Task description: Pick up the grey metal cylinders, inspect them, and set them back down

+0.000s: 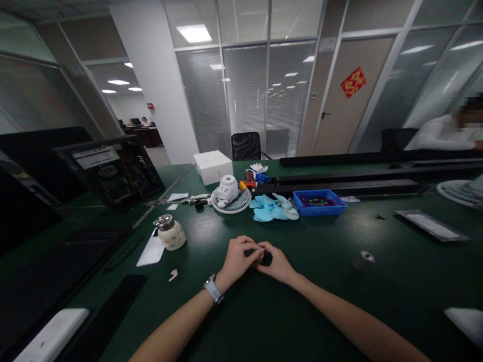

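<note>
My left hand and my right hand meet over the dark green table, fingers curled together around a small dark object that I cannot make out. A watch sits on my left wrist. A white fan motor on its round grille and loose light-blue fan blades lie farther back, out of reach of both hands.
A small cream jar with a metal lid, a white card and a white earbud lie to the left. A blue tray, white box, roll of tape and open computer case stand around. Another person sits at far right.
</note>
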Motion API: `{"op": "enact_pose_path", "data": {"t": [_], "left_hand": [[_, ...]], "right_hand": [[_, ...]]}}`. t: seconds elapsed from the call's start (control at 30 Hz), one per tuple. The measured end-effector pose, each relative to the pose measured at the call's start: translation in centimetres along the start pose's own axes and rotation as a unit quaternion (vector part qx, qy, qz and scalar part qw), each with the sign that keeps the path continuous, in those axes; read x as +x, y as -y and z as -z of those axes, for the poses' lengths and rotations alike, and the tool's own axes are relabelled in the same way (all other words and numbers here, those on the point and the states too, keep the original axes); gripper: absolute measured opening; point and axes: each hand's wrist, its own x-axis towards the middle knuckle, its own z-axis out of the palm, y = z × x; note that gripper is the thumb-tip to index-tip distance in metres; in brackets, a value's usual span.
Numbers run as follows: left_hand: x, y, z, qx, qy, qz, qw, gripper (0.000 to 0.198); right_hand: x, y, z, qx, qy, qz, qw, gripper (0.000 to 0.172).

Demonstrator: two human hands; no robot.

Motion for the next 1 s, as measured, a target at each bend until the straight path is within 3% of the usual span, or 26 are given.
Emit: {"op": "enact_pose_path", "data": {"t": [0.1,0.2,0.37,0.53,0.63,0.73,0.87,0.93,1.0], "left_hand": [[-0.4,0.9,1.3,0.034,-0.046,0.002,0.998,0.029],[-1.7,3.3,2.4,0.062,-0.085,0.019,0.994,0.027],[-3.9,7.0,2.1,0.123,-0.035,0.061,0.990,0.025],[-4.5,7.6,1.4,0.123,-0.027,0.059,0.990,0.033],[-4.6,7.6,1.4,0.099,-0.056,0.064,0.991,0.039],[-4.7,7.7,1.3,0.074,-0.083,0.077,0.991,0.041],[-4.6,7.9,1.1,0.045,-0.094,0.096,0.990,0.042],[-4.5,7.9,1.1,0.031,-0.095,0.104,0.990,0.043],[-4.5,7.8,1.1,0.019,-0.099,0.110,0.989,0.043]], "right_hand": [[-0.1,0.6,0.3,-0.017,0.004,0.001,1.000,0.041],[-0.2,0.9,0.5,-0.038,0.007,0.007,0.999,0.036],[-0.3,1.4,0.3,-0.060,-0.004,-0.005,0.998,0.042],[-0.2,2.2,1.2,-0.041,-0.032,-0.004,0.999,0.032],[-0.5,2.0,5.3,-0.052,-0.089,-0.013,0.995,0.034],[-1.5,0.7,12.4,-0.130,-0.168,-0.071,0.975,0.039],[-3.6,-2.3,21.4,-0.315,-0.236,-0.224,0.892,0.042],[-4.5,-4.0,23.9,-0.377,-0.241,-0.279,0.849,0.042],[-5.0,-5.6,25.0,-0.396,-0.227,-0.319,0.831,0.040]]}}
